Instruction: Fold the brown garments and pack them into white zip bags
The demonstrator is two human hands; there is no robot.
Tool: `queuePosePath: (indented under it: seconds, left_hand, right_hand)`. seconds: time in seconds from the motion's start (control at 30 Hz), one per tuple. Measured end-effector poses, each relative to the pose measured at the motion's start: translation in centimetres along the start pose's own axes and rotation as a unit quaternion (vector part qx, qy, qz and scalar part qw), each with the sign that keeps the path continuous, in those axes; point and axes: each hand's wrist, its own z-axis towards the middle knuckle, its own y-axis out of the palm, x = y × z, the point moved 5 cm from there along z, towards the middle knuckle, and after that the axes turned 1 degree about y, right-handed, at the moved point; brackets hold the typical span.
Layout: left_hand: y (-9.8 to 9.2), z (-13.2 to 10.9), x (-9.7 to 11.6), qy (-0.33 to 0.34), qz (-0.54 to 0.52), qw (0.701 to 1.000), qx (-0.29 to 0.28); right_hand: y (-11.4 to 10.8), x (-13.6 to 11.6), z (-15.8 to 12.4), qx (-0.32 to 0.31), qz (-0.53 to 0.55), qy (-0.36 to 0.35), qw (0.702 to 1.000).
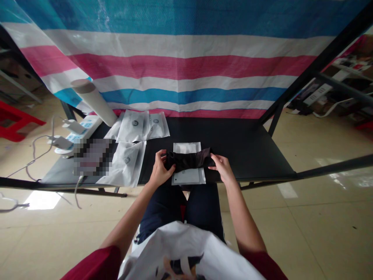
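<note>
A strip of soft black fabric [190, 159] stretches sideways between my two hands; its exact kind does not show. My left hand [161, 168] pinches its left end, where a thin cord or loop seems to lie. At the other end, my right hand [222, 166] grips the cloth between thumb and fingers. Beneath the fabric a pale frosted plastic bag [189, 177] lies flat on the black table [247, 151], partly covered by the cloth, with some dark print near its middle.
Several similar frosted bags [132, 126] lie at the left. Beside them are a blurred-out device [92, 156] on a cable, a power strip [84, 130] with plugs, and a leaning white bottle [94, 102]. A striped plastic sheet [180, 66] hangs behind, between dark metal posts [314, 66].
</note>
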Motion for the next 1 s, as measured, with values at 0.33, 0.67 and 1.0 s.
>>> queuePosePath:
  seconds: [0.33,0.67,1.0]
  left_hand:
    - [0.2,1.9,0.0,0.027,0.226,0.97,-0.082]
    - [-1.0,3.2,1.4,0.039,0.206,0.978,-0.015]
    - [-0.4,0.9,4.2,-0.004,0.001,1.0,-0.005]
  right_hand:
    - [-0.8,2.6,1.6,0.024,-0.066,0.031,0.997]
    - [-0.5,-0.9,1.2,0.069,-0.313,-0.178,0.93]
    - [-1.0,0.1,0.9,0.039,0.03,-0.111,0.993]
